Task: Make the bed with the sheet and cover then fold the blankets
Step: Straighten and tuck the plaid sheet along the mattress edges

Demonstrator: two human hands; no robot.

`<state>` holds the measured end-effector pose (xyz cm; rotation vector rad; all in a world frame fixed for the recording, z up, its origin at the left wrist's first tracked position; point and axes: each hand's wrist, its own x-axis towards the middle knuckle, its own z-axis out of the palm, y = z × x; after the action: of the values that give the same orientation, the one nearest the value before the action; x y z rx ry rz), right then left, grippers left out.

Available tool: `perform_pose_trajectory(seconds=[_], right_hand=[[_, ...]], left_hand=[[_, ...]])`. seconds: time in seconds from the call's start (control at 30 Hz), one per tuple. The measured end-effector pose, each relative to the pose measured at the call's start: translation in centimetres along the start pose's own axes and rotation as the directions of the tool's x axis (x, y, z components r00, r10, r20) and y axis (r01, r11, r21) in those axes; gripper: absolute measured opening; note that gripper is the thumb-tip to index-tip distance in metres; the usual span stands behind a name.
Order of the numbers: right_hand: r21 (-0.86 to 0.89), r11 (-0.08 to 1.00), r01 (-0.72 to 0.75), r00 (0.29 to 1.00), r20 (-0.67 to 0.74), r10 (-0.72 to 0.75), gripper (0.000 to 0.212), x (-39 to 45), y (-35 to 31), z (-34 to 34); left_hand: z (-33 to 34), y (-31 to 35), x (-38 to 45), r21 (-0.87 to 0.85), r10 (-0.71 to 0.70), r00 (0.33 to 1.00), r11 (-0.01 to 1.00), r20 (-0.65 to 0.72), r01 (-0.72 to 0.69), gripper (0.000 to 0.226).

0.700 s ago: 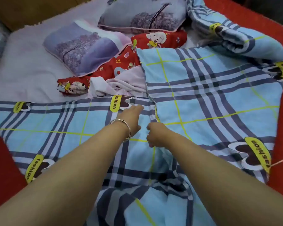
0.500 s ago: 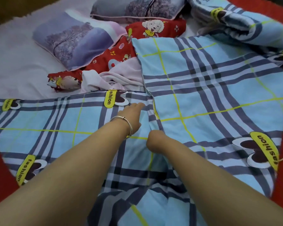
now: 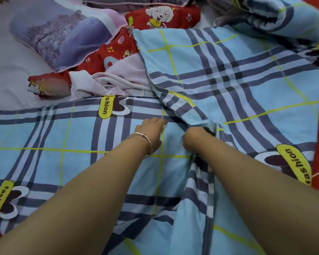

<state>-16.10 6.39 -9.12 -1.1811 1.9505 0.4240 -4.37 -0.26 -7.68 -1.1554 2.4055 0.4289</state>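
Just right of the flat-pressing left hand [image 3: 151,134], the right hand [image 3: 196,138] pinches the checked cover [image 3: 247,80], its bunched fold running far-left to near.

- Blue plaid cover [image 3: 247,85] spread across the bed, yellow "fashion" labels printed on it, a folded-over flap on the right side.
- Left hand [image 3: 151,133] lying flat on the cover, fingers straight, silver bangle [image 3: 143,141] at the wrist.
- Right hand [image 3: 196,135] curled, gripping a bunched ridge of the cover just beside the left hand.
- Purple pillow [image 3: 61,37], red cartoon pillow [image 3: 162,17] and crumpled pink cloth [image 3: 118,78] beyond, on the pale sheet [image 3: 7,70].
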Motion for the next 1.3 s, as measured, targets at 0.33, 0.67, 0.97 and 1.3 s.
perform_pose_trajectory(seconds=[0.33, 0.67, 0.97, 1.3], right_hand=[[0.754, 0.657, 0.019, 0.999, -0.044, 0.022, 0.056, 1.8, 0.4, 2.3], [0.816, 0.516, 0.26, 0.954, -0.137, -0.265, 0.016, 0.1, -1.1, 3.2], [0.721, 0.63, 0.29, 0.902, 0.014, -0.432, 0.036, -3.1, -3.8, 3.7], [0.35, 0.866, 0.359, 0.903, 0.107, -0.417, 0.042, -6.7, -7.8, 4.3]], left_hand=[[1.5, 1.7, 2.5, 0.003, 0.049, 0.999, 0.999, -0.016, -0.049, 0.067], [0.8, 0.4, 2.0, -0.47, -0.168, 0.982, 0.876, -0.087, 0.109, 0.083], [-1.0, -2.1, -1.2, -0.186, -0.325, 0.946, 0.928, 0.019, 0.323, 0.088], [-2.8, -4.8, -7.2, -0.084, -0.415, 0.907, 0.909, -0.067, 0.409, 0.049]])
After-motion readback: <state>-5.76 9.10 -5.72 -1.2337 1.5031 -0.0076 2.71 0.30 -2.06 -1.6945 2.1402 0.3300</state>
